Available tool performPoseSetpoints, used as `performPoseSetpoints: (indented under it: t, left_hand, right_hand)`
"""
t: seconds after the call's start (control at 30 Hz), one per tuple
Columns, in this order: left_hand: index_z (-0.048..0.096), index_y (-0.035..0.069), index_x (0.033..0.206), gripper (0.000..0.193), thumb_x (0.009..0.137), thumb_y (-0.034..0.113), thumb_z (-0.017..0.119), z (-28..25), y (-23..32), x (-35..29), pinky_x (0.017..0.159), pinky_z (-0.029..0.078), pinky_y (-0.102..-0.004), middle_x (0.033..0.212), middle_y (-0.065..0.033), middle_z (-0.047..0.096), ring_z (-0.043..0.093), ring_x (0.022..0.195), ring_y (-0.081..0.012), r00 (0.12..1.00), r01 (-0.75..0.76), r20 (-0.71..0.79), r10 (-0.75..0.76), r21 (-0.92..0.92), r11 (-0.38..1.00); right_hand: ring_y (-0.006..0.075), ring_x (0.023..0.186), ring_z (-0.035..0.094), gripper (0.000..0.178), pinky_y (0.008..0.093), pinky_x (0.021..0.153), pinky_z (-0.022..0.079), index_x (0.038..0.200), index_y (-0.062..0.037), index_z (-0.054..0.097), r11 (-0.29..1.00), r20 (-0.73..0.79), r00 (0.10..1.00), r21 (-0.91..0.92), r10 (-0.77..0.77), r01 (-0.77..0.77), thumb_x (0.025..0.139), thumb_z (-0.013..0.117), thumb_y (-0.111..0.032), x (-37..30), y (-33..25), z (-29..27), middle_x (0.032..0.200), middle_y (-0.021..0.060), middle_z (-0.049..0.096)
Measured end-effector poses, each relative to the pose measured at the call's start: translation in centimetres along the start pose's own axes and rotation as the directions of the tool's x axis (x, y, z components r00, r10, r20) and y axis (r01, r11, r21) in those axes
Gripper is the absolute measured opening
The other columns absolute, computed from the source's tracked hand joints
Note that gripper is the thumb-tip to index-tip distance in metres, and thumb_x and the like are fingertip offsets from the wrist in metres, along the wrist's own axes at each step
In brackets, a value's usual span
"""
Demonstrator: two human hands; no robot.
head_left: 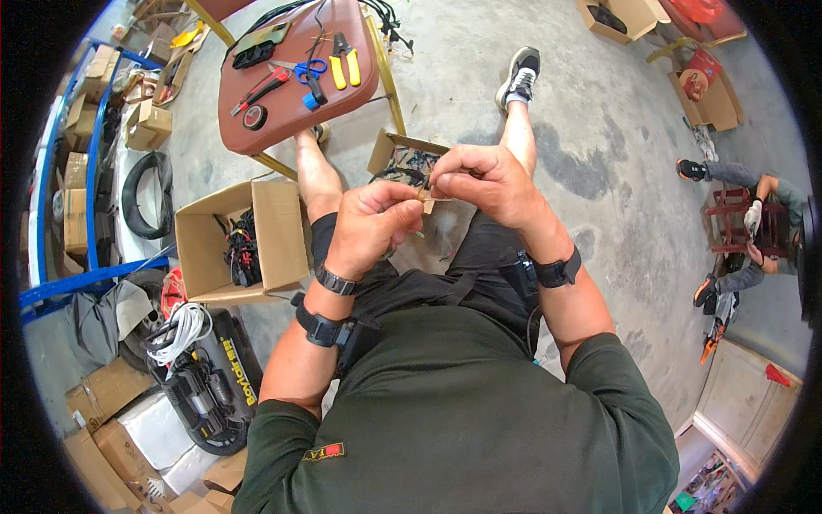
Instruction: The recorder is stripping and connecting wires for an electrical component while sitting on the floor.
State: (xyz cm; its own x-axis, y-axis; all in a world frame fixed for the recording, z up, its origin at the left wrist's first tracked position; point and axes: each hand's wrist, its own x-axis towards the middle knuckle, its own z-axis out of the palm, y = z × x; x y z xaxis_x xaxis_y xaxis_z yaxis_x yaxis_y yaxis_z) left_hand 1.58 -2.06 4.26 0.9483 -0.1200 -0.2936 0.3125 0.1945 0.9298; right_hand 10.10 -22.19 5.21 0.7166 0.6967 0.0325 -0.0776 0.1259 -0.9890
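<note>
2 cardboard boxes [244, 244] beside seated legs

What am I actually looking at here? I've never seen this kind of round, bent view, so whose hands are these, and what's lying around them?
There is no machine: this is one wide fisheye camera worn on a seated person's head, looking down, so straight edges bend near the rim. The left hand and right hand meet over the lap, pinching a small brownish piece between them; it is too small to identify. Ahead, a brown chair seat serves as a table, bearing yellow-handled pliers, blue-handled scissors, red-handled cutters and a tape roll. An open cardboard box of dark wire bundles stands on the floor at the left. Another person works far right.
</note>
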Motion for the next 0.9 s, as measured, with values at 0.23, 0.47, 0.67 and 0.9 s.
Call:
performPoseSetpoints:
  t: [0.23, 0.47, 0.67, 0.9]
  left_hand:
    - [0.064, -0.001, 0.106, 0.016, 0.093, 0.007, 0.060, -0.3, -0.9, 0.3, 0.052, 0.044, -0.0206, 0.082, -0.0108, 0.070, 0.058, 0.058, -0.0105, 1.000, -0.022, 0.013, 0.023, -0.070, 0.997]
    - [0.065, -0.002, 0.107, 0.019, 0.091, 0.006, 0.063, -0.2, -1.7, 0.9, 0.045, 0.043, -0.0185, 0.078, -0.0069, 0.068, 0.059, 0.056, -0.0083, 0.994, -0.047, -0.102, 0.034, -0.135, 0.990]
    - [0.065, -0.002, 0.106, 0.017, 0.090, 0.005, 0.063, -0.2, -1.8, 0.7, 0.044, 0.043, -0.0184, 0.077, -0.0067, 0.068, 0.058, 0.056, -0.0081, 0.990, -0.052, -0.140, 0.033, -0.139, 0.989]
    - [0.065, -0.002, 0.107, 0.017, 0.091, 0.005, 0.061, 0.3, -1.3, 0.4, 0.050, 0.043, -0.0188, 0.080, -0.0104, 0.070, 0.058, 0.058, -0.0079, 0.995, -0.051, -0.081, 0.049, -0.017, 0.999]
  right_hand:
    - [0.0099, 0.086, 0.062, 0.007, 0.0245, 0.078, 0.049, 0.096, 0.0001, 0.065, 0.968, -0.155, 0.981, -0.201, 0.117, -0.148, 0.090, 0.061, -0.001, -0.3, -0.3, 0.6, 0.091, 0.0041, 0.066]
    - [0.0279, 0.097, 0.059, 0.012, 0.0380, 0.084, 0.047, 0.085, -0.0049, 0.066, 0.534, 0.045, 0.820, -0.738, -0.571, 0.413, 0.074, 0.069, -0.003, 0.0, 0.4, 3.4, 0.100, 0.0088, 0.062]
    - [0.0287, 0.100, 0.057, 0.013, 0.0398, 0.083, 0.046, 0.083, -0.0073, 0.066, 0.451, 0.024, 0.766, -0.796, -0.643, 0.404, 0.071, 0.072, -0.007, -0.5, 1.1, 4.0, 0.100, 0.0080, 0.059]
    - [0.0216, 0.094, 0.060, 0.011, 0.0320, 0.084, 0.047, 0.090, -0.0017, 0.065, 0.770, -0.162, 0.866, -0.553, -0.473, 0.318, 0.080, 0.069, 0.000, -0.1, 1.0, 1.3, 0.095, 0.0086, 0.063]
